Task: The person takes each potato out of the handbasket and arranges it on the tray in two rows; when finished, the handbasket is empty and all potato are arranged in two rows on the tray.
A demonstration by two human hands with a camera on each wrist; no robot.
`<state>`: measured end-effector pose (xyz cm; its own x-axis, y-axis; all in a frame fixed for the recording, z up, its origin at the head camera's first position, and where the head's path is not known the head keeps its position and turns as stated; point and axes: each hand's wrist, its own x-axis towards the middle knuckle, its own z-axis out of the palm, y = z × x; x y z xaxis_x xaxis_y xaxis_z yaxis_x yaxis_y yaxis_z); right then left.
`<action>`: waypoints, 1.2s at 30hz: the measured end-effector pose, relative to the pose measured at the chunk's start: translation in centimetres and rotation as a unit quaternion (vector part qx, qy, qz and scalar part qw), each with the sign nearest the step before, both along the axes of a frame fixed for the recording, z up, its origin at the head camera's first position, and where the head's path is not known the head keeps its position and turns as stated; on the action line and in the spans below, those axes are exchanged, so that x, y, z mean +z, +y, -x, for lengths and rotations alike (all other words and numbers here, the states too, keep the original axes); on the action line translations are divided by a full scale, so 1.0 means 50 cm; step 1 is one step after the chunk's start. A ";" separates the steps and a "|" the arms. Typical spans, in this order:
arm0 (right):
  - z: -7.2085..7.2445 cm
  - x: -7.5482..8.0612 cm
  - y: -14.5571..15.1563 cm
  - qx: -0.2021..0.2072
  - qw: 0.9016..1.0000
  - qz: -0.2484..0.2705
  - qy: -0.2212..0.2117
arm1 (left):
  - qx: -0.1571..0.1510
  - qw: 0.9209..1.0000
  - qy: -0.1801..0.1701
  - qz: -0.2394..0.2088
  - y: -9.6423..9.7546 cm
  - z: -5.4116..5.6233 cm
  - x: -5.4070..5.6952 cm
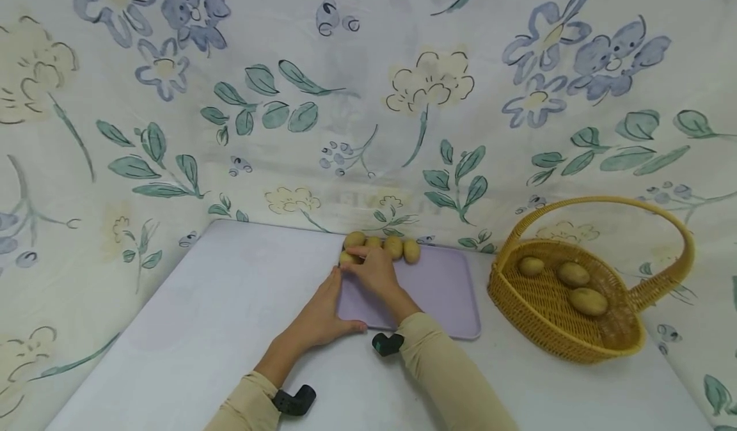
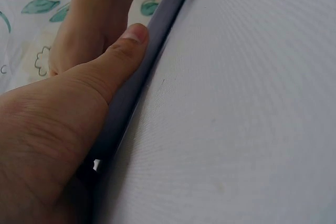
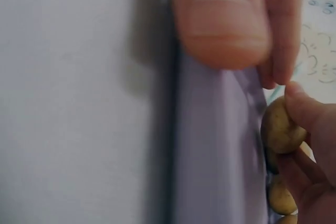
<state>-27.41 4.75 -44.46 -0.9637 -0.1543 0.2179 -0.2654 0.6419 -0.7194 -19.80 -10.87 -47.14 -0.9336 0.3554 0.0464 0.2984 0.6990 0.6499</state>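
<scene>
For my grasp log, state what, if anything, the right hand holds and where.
The right hand pinches a potato by its opposite sides.

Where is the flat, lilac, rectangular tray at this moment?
In the head view, the lilac tray lies at centre-right on the white tabletop, beneath the right hand, left of the golden woven basket.

White table (image 1: 201,316), tray (image 1: 443,284) and basket (image 1: 532,329) on top
Pretty plain pale surface, tbh. The light purple tray with rounded corners lies up by the far edge, roughly mid-table, and the yellowish-brown woven basket with a big arched handle (image 1: 668,285) sits just to its right.
</scene>
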 end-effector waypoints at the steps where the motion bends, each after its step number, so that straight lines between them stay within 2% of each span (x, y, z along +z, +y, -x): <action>1: 0.000 -0.003 -0.001 -0.002 1.000 0.000 0.000 | 0.000 1.000 -0.001 -0.001 0.000 0.000 0.001; 6: -0.005 -0.014 0.000 0.008 1.000 -0.019 0.004 | -0.002 1.000 0.000 -0.003 0.001 -0.001 0.001; 12: -0.016 0.001 0.010 0.067 0.996 -0.050 -0.025 | -0.003 1.000 0.003 -0.002 0.000 0.000 0.003; 15: -0.026 0.010 0.014 0.087 0.994 -0.060 -0.024 | -0.003 1.000 0.003 0.003 -0.003 0.001 0.006; 26: -0.032 0.007 0.012 0.059 0.996 -0.071 0.008 | -0.005 1.000 0.013 0.005 0.000 -0.003 0.006; 36: -0.020 0.018 0.037 0.059 0.996 -0.057 -0.033 | -0.001 1.000 0.007 0.015 -0.002 -0.001 0.003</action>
